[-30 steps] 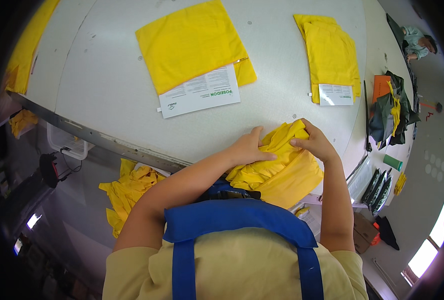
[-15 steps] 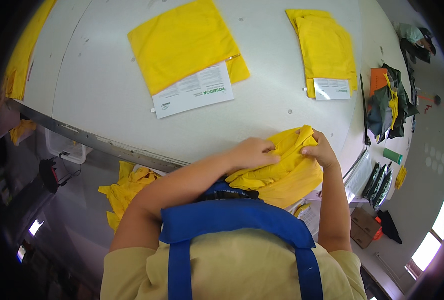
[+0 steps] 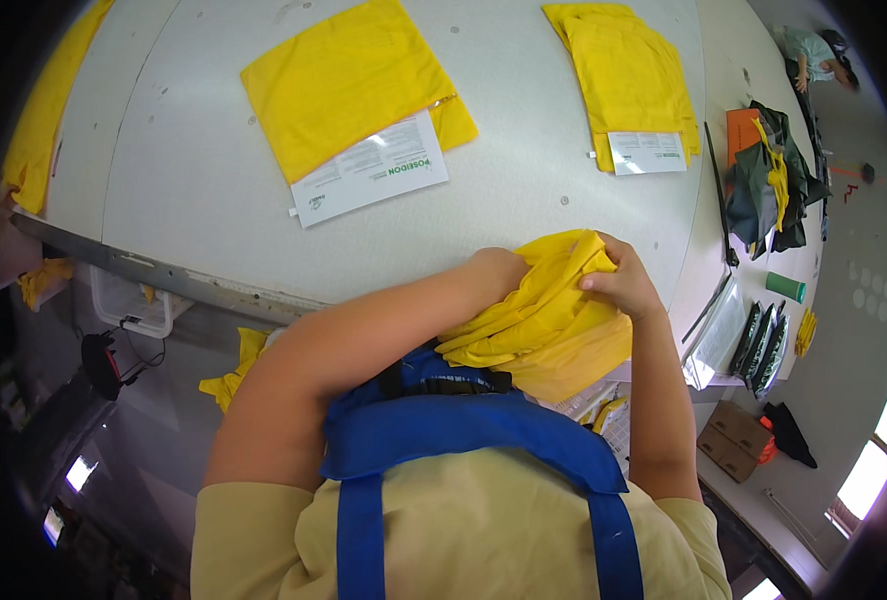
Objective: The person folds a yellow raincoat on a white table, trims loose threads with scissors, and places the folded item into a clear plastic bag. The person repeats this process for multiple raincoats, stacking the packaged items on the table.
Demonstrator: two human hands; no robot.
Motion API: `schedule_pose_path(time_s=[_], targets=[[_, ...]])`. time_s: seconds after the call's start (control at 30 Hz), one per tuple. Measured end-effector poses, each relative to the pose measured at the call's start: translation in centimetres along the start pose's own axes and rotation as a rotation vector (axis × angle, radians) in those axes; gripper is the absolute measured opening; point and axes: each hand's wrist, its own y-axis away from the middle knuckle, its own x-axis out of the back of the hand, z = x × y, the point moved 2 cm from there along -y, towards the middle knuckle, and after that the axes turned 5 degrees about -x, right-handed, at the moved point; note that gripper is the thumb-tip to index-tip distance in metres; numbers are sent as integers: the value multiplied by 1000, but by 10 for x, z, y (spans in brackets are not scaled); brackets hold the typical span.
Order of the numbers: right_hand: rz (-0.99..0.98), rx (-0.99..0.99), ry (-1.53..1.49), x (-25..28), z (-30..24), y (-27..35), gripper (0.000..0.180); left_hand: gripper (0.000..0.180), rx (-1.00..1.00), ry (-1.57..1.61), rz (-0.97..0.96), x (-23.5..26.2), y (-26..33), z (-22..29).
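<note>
A broad white table (image 3: pixel 204 180) fills the work area, where a person works a yellow cloth bundle (image 3: pixel 539 310) at its near edge. The bundle's long axis slants from the person's waist toward the table's far right, its raised tip pointing the same way; a smoother, paler part hangs toward the near edge. Toward the table's far side, left of its middle, lies a flat yellow pouch (image 3: pixel 349 85); a folded yellow stack (image 3: pixel 629 75) lies to its right on the tabletop. Below the table's left edge, a white bin (image 3: pixel 167 318) shows a scrap of yellow. A brown cardboard box (image 3: pixel 736 440) sits beyond the table's near right corner, its contents hidden. A white sheet (image 3: pixel 374 175) juts from the pouch toward the near edge, bearing bold green lettering and fine grey lines; a smaller card (image 3: pixel 649 152) at the stack has print too small to read. The right hand (image 3: pixel 624 280) pinches the bundle's tip, thumb on top. The left hand (image 3: pixel 501 270) disappears into the folds; its grip cannot be told.
</note>
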Motion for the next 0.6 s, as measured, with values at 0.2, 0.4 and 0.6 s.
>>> schedule_pose_path(time_s=[0.2, 0.4, 0.6], targets=[[74, 21, 152, -5, -13, 14, 45, 12, -77, 652, 424, -39, 24, -24], [141, 313, 931, -27, -32, 11, 28, 16, 85, 657, 682, -13, 32, -8], [396, 413, 1526, -60, -18, 10, 23, 8, -61, 244, 925, 10, 40, 0]])
